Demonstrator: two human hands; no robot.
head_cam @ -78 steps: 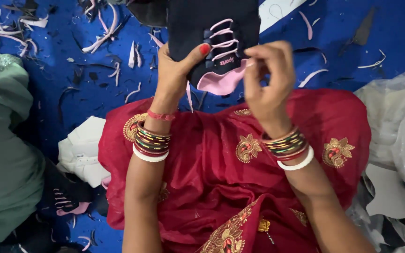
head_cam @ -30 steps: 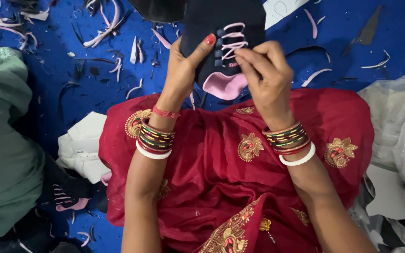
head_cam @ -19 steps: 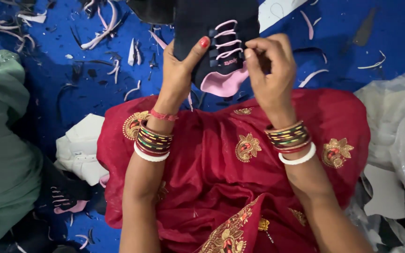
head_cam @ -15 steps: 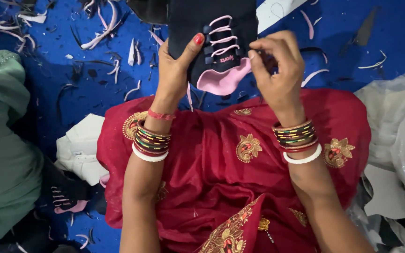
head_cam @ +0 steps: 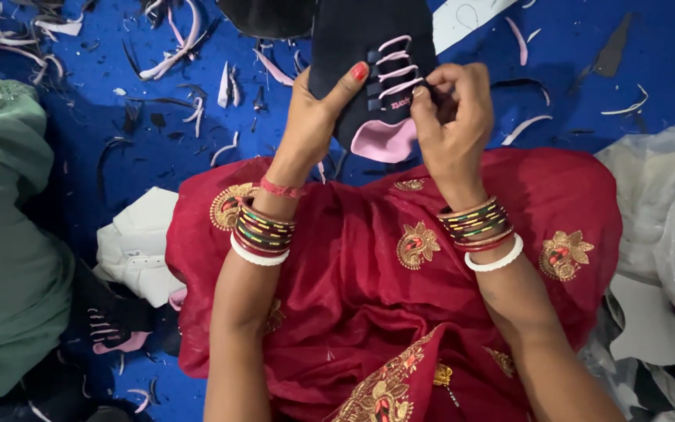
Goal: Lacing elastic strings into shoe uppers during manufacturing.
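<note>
At the far left of the frame a green garment (head_cam: 1, 234) is seen, and below it, at the lower left, a second black shoe upper with pink laces (head_cam: 115, 332) lies beside a stack of white cut pieces (head_cam: 142, 242). The blue floor covering (head_cam: 80, 141) across the upper left is strewn with thin pink, white and black offcuts (head_cam: 173, 47). Left of centre, the left hand (head_cam: 314, 117) is raised from a red embroidered lap cloth (head_cam: 369, 273); its fingers are curled round the left edge of a black shoe upper (head_cam: 373, 78), with the thumb pressed flat on the front. The upper is held at the top centre of the frame, above the lap, its pink laces and pink tongue facing the camera. To its right, the right hand (head_cam: 451, 125) is closed against the upper's right edge, fingertips pinched at the lowest lace; whether a lace end is gripped cannot be told for certain. At the far right, crumpled white sheeting (head_cam: 666, 219) is piled.
</note>
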